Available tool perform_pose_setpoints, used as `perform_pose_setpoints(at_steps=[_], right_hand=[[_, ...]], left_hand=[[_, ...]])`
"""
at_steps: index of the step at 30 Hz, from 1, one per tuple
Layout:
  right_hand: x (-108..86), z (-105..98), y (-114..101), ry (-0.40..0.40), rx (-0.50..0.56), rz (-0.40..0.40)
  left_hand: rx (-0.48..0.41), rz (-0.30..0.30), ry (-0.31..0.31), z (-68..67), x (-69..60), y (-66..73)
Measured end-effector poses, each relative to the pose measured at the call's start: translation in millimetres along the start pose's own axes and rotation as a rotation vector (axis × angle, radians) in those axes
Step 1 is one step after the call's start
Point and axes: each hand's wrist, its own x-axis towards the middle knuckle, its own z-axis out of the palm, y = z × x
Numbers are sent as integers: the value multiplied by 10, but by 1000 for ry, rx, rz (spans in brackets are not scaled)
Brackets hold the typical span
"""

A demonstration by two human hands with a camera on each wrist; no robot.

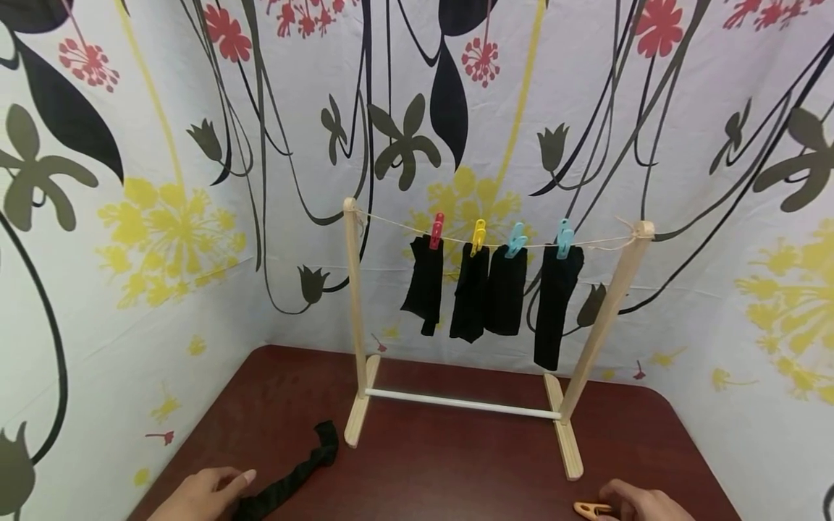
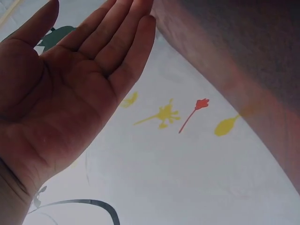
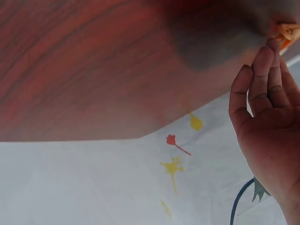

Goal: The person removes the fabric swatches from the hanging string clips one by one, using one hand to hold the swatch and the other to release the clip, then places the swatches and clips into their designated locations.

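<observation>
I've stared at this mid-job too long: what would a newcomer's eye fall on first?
Likely the four black cloths hanging mid-view on the rack by bright pegs. Next, the flowered backdrop behind. Then, low in the head view, a black strip by the left hand and an orange peg in the right hand.

Cloths (image 1: 505,293): black
Nearest peg (image 1: 586,509): orange
Line pegs (image 1: 478,235): red, yellow, light blue
Worktop (image 1: 443,463): reddish-brown, dark-streaked
Backdrop (image 1: 300,123): white, floral print
</observation>
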Motion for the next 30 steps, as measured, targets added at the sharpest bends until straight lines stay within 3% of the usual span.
perform_pose_setpoints(at_steps=[6, 9, 15, 18, 22, 25, 30], right_hand=[[-49, -97, -172, 42, 34, 94], [-65, -159, -281, 84, -19, 141], [-108, -239, -494, 262, -168, 173], [-145, -238, -614, 370, -187, 145], [-180, -205, -784, 567, -225, 40], [-183, -194, -883, 703, -241, -45], [-160, -210, -1010, 810, -214, -144]], left_hand=[[-27, 31, 5, -29, -63, 98], [-31, 49, 21, -65, -102, 172], [-51, 51, 145, -97, -180, 339], [-88, 25, 186, -103, -219, 386], [-114, 12, 223, -170, -243, 411], [-96, 41, 254, -246, -245, 424], [-101, 98, 312, -282, -265, 497]])
